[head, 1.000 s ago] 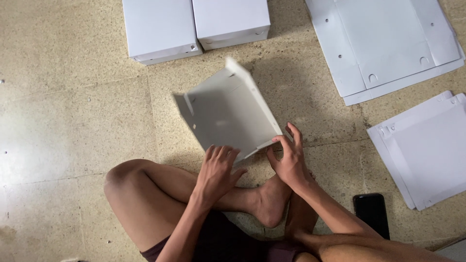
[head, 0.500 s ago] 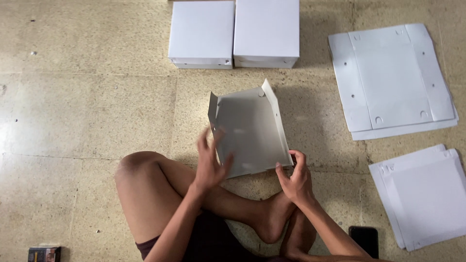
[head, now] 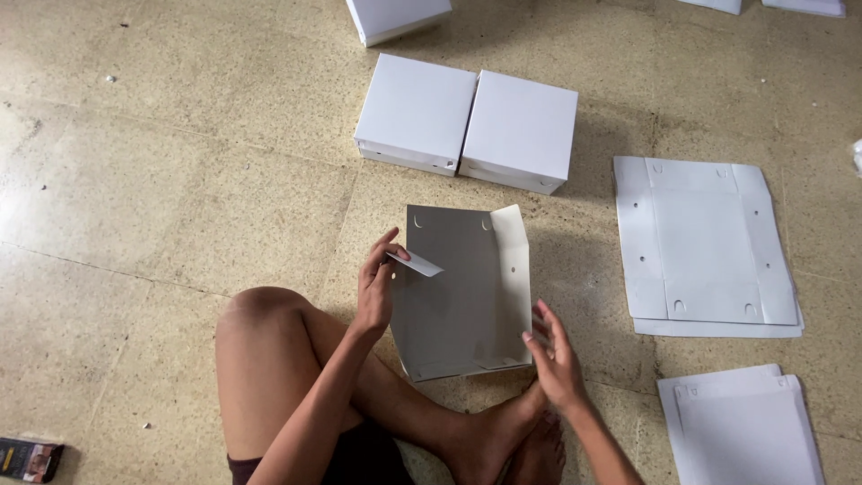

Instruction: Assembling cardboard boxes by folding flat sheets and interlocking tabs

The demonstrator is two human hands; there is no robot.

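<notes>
You sit cross-legged on the tiled floor [head: 162, 180]; a stack of flat white sheets [head: 705, 247] lies to your right, two closed white boxes [head: 467, 121] sit side by side ahead; the half-folded cardboard sheet [head: 462, 292] rests before your legs; your left hand [head: 377, 283] pinches its small side flap [head: 415, 263]; your right hand [head: 555, 355], fingers spread wide, touches its lower right edge.
</notes>
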